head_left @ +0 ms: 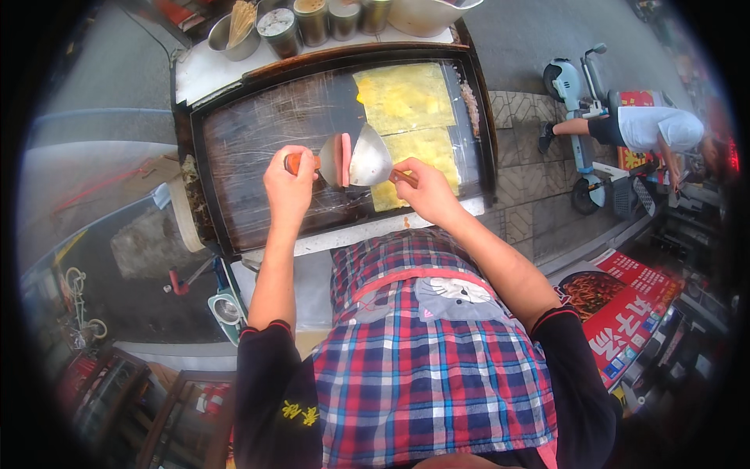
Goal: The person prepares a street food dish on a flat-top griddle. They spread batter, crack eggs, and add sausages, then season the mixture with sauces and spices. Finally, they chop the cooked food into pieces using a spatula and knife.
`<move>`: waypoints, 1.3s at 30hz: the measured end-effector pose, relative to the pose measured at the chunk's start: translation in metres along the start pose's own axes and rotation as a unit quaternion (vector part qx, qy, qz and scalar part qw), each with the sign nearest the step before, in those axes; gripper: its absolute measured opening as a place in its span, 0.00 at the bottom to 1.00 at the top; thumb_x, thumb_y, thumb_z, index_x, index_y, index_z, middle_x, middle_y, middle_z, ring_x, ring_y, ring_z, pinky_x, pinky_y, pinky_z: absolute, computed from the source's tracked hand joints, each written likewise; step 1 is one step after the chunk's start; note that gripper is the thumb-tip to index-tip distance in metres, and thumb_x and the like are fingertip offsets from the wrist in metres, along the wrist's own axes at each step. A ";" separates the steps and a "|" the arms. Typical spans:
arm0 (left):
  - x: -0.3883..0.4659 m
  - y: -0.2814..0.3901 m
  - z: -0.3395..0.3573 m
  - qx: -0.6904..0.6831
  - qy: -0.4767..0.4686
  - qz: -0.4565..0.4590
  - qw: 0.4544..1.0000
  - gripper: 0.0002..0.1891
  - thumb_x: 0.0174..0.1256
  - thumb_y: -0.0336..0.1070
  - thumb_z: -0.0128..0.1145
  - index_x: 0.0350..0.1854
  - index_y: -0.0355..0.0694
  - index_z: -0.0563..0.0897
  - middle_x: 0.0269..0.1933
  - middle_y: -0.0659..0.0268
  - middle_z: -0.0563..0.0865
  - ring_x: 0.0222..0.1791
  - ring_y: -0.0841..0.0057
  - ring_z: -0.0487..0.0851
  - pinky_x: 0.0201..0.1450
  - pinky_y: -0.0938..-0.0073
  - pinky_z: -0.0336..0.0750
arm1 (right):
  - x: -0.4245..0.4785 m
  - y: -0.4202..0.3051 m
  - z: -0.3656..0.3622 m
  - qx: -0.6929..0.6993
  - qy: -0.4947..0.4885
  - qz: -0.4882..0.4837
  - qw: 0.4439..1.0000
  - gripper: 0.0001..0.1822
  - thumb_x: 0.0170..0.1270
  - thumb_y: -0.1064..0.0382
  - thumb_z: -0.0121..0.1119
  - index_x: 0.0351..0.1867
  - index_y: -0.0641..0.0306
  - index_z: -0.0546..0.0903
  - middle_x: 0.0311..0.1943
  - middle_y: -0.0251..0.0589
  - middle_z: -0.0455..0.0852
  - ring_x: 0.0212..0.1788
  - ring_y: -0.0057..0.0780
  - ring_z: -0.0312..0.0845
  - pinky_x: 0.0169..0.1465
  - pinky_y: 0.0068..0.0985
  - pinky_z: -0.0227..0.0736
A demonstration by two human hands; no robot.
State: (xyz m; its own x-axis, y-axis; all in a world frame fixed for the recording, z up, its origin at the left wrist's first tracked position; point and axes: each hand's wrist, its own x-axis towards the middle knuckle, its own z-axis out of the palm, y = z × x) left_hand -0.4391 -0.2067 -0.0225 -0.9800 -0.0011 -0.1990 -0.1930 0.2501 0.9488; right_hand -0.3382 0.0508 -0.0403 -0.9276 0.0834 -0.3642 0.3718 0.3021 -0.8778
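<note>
My left hand (291,179) grips the wooden handle of a metal scraper (330,161). In my right hand (426,189) is the short handle of a second, rounded metal scraper (371,157). Pink slices of sausage or ham (345,159) stand on edge between the two blades, above the dark griddle (258,129). On the griddle's right half lie two yellow egg-coated flatbreads, one farther off (407,97) and one nearer me (430,153), partly behind my right hand and scraper.
Behind the griddle stand a metal cup of wooden skewers (234,41), several shaker tins (280,32) and a large pot (425,14). Scraps (470,108) lie along its right edge. A person (656,129) is beside a scooter (577,135) at right.
</note>
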 end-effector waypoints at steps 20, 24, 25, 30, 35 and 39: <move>0.001 -0.001 0.003 0.027 0.005 0.029 0.999 0.06 0.74 0.31 0.64 0.40 0.32 0.86 0.37 0.61 0.88 0.31 0.77 0.88 0.37 0.73 0.81 | 0.055 -0.071 -0.010 -0.223 -0.099 0.041 0.969 0.14 0.68 0.69 0.65 0.53 0.72 0.85 0.38 0.50 0.93 0.34 0.31 0.90 0.44 0.31 0.84; 0.000 0.005 -0.001 -0.022 -0.009 -0.032 0.999 0.06 0.75 0.32 0.64 0.42 0.34 0.86 0.35 0.64 0.90 0.29 0.79 0.87 0.35 0.75 0.81 | 0.061 -0.076 -0.012 -0.237 -0.112 0.038 0.964 0.15 0.68 0.68 0.66 0.53 0.71 0.86 0.39 0.51 0.94 0.35 0.32 0.91 0.45 0.32 0.84; 0.000 0.005 -0.003 -0.026 -0.008 -0.034 0.999 0.06 0.76 0.32 0.64 0.42 0.34 0.86 0.35 0.64 0.90 0.29 0.80 0.87 0.35 0.76 0.81 | 0.062 -0.076 -0.012 -0.238 -0.114 0.037 0.964 0.15 0.68 0.68 0.66 0.54 0.71 0.86 0.40 0.51 0.94 0.35 0.33 0.91 0.46 0.32 0.84; 0.005 0.004 -0.008 -0.034 -0.007 -0.042 0.998 0.06 0.76 0.32 0.64 0.43 0.34 0.85 0.34 0.65 0.90 0.29 0.81 0.86 0.35 0.76 0.81 | 0.070 -0.078 -0.008 -0.262 -0.106 -0.011 0.959 0.13 0.65 0.65 0.66 0.48 0.69 0.89 0.40 0.53 0.94 0.39 0.42 0.92 0.48 0.36 0.84; 0.029 0.003 0.007 -0.039 -0.014 0.003 0.999 0.07 0.77 0.33 0.63 0.42 0.33 0.84 0.32 0.64 0.88 0.28 0.80 0.86 0.34 0.76 0.81 | 0.105 -0.093 -0.006 -0.326 -0.093 -0.019 0.941 0.11 0.60 0.62 0.69 0.39 0.68 0.92 0.34 0.58 0.93 0.41 0.49 0.92 0.49 0.38 0.86; 0.084 0.016 0.010 0.009 -0.021 0.014 1.000 0.08 0.77 0.32 0.62 0.38 0.34 0.83 0.29 0.65 0.88 0.23 0.79 0.86 0.27 0.76 0.79 | 0.159 -0.138 0.015 -0.413 -0.072 0.028 0.908 0.13 0.59 0.64 0.63 0.39 0.69 0.92 0.41 0.61 0.93 0.49 0.57 0.91 0.53 0.44 0.86</move>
State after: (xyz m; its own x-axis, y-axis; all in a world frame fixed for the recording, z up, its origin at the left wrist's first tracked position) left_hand -0.5243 -0.1930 -0.0262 -0.9822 0.0462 -0.1819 -0.1632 0.2678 0.9495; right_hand -0.5366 0.0081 0.0177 -0.8711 0.0136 -0.4909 0.2091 0.9147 -0.3458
